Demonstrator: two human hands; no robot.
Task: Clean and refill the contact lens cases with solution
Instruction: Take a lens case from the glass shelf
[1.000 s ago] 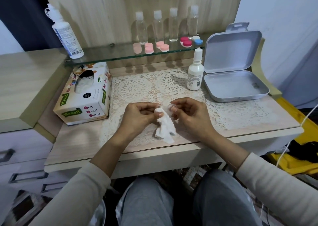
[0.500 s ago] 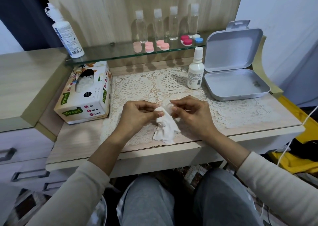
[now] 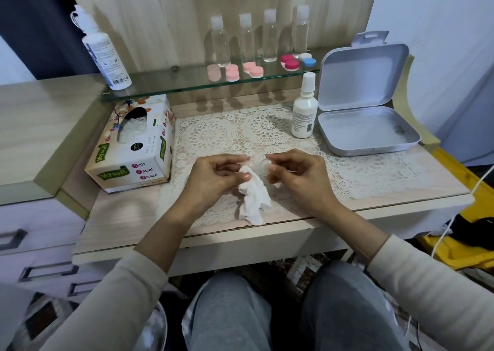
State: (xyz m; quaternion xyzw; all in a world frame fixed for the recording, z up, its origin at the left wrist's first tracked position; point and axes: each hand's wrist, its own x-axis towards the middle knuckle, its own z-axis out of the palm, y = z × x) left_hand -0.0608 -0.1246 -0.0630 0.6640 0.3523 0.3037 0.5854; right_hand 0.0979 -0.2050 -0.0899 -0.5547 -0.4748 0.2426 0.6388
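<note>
Over the lace mat (image 3: 355, 171) my left hand (image 3: 213, 177) pinches a crumpled white tissue (image 3: 254, 198), which hangs down toward the table's front edge. My right hand (image 3: 296, 174) grips a small clear contact lens case (image 3: 264, 164) between its fingertips, a finger's width right of the tissue's top. Most of the case is hidden by my fingers. A small white solution bottle (image 3: 304, 110) stands upright behind my right hand. Several pink, red and blue lens cases (image 3: 290, 63) lie on the glass shelf (image 3: 187, 83).
A tissue box (image 3: 133, 147) sits at the left of the table. An open grey tin (image 3: 366, 128) lies at the right, lid up. Several clear small bottles (image 3: 246, 40) and a large white bottle (image 3: 103, 51) stand on the shelf. Drawers are at the left.
My two hands have drawn slightly apart, so the tissue's top has come off the clear case. The tissue hangs lower from my left hand. The camera has tilted a little.
</note>
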